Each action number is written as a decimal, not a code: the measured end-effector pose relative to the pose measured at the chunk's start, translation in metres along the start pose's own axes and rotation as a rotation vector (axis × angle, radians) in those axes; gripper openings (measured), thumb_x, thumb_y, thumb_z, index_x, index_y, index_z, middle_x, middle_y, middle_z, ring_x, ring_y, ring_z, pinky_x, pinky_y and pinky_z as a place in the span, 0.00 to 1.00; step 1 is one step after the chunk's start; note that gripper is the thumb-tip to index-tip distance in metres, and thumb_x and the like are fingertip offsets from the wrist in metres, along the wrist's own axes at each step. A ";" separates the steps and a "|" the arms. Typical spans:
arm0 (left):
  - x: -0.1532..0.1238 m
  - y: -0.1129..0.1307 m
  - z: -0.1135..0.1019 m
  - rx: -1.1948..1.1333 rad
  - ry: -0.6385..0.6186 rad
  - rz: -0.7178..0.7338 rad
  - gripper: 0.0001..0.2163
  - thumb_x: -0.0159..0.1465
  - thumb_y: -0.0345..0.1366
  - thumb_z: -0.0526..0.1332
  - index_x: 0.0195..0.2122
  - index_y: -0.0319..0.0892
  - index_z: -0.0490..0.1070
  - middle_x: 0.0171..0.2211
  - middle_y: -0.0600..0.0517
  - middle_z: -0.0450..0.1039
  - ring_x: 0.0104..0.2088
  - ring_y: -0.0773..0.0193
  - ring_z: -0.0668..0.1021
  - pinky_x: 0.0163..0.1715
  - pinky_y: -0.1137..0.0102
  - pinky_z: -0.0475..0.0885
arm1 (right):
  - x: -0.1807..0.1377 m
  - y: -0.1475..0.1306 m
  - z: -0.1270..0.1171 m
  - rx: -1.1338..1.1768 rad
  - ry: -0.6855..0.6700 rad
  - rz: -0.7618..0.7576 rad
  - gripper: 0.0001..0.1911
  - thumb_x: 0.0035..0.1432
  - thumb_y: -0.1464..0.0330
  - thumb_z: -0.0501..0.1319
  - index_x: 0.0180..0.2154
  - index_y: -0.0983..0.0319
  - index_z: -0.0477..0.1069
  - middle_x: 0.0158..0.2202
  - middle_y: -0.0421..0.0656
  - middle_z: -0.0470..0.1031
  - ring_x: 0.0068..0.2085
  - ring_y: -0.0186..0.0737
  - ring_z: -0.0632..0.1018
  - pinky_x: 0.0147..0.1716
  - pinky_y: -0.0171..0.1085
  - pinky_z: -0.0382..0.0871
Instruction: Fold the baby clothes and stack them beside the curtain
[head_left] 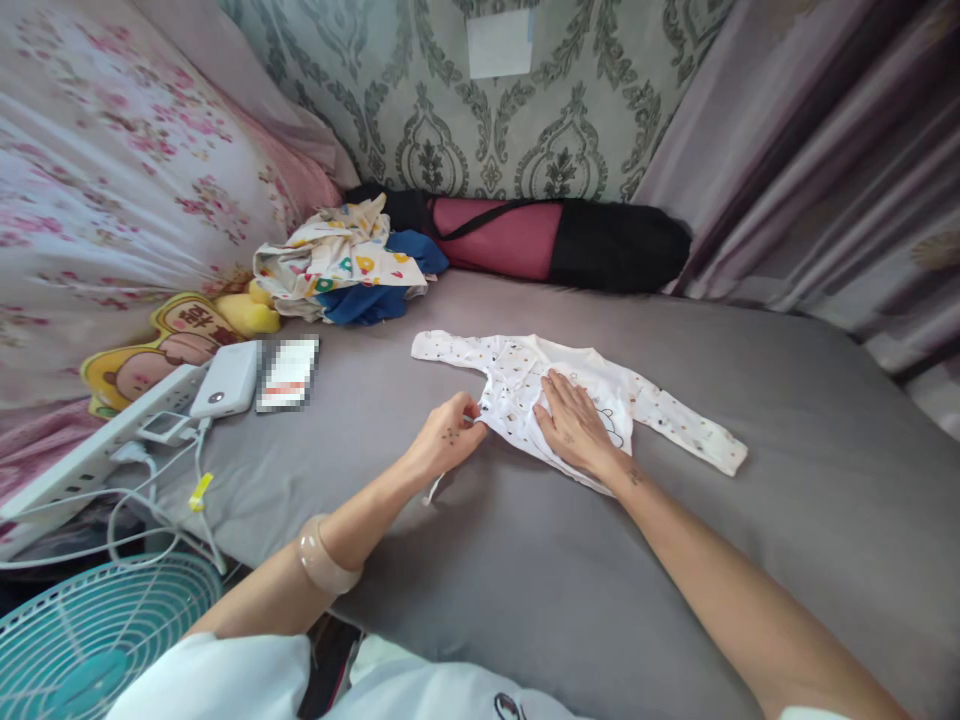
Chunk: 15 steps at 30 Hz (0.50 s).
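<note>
At left, a heap of printed and blue cloth (337, 265) lies crumpled on a gray sheet (450, 580). The person's left hand (450, 435) has its grip pinched on the side edge of a small white shirt (517, 388), laid flat on the sheet, sleeves out. The spreading looks largely done, that edge perhaps left to straighten. The right hand (576, 430) rests palm-down on the shirt, grasping nothing. Behind, a maroon-and-black bag (622, 245) hides its contents.
</note>
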<state>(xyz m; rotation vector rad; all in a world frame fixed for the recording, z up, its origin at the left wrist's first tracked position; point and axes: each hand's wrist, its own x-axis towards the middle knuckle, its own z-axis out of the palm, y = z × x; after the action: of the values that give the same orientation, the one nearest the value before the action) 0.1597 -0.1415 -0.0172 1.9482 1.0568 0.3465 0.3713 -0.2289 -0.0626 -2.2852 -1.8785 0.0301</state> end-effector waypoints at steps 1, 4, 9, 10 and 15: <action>0.000 0.003 0.000 -0.155 -0.011 -0.070 0.06 0.56 0.30 0.59 0.34 0.43 0.62 0.27 0.54 0.72 0.28 0.66 0.75 0.31 0.69 0.71 | 0.000 0.000 0.000 -0.002 0.002 0.001 0.32 0.67 0.59 0.40 0.65 0.71 0.51 0.69 0.53 0.46 0.68 0.47 0.50 0.65 0.49 0.43; 0.001 0.009 -0.001 -0.634 -0.066 -0.292 0.11 0.55 0.29 0.60 0.37 0.42 0.60 0.31 0.51 0.74 0.31 0.64 0.79 0.34 0.67 0.75 | 0.000 -0.001 -0.001 0.000 0.004 0.007 0.32 0.67 0.59 0.41 0.65 0.71 0.51 0.68 0.53 0.46 0.68 0.48 0.50 0.65 0.49 0.43; 0.010 0.010 0.002 -0.762 -0.103 -0.436 0.08 0.57 0.34 0.64 0.33 0.38 0.65 0.26 0.49 0.74 0.24 0.67 0.77 0.25 0.74 0.71 | 0.000 -0.002 -0.001 0.008 0.010 0.008 0.31 0.67 0.60 0.41 0.65 0.71 0.52 0.68 0.53 0.47 0.68 0.47 0.50 0.65 0.50 0.43; 0.012 0.009 0.003 -0.702 -0.098 -0.447 0.09 0.56 0.34 0.65 0.33 0.37 0.66 0.24 0.51 0.72 0.21 0.70 0.74 0.20 0.76 0.67 | 0.000 -0.002 -0.001 0.008 0.007 0.007 0.32 0.67 0.60 0.40 0.65 0.71 0.51 0.68 0.53 0.47 0.68 0.47 0.50 0.65 0.50 0.43; 0.014 -0.003 -0.007 -0.349 -0.079 -0.282 0.11 0.54 0.37 0.65 0.35 0.38 0.69 0.17 0.61 0.62 0.14 0.75 0.62 0.15 0.76 0.53 | -0.001 -0.003 -0.002 0.013 -0.020 0.019 0.32 0.67 0.59 0.39 0.66 0.71 0.49 0.69 0.52 0.44 0.68 0.46 0.48 0.65 0.49 0.41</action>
<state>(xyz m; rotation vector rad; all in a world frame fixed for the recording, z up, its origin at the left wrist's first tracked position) 0.1624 -0.1257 -0.0179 1.4716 1.1194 0.2735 0.3688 -0.2293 -0.0603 -2.3026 -1.8614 0.0679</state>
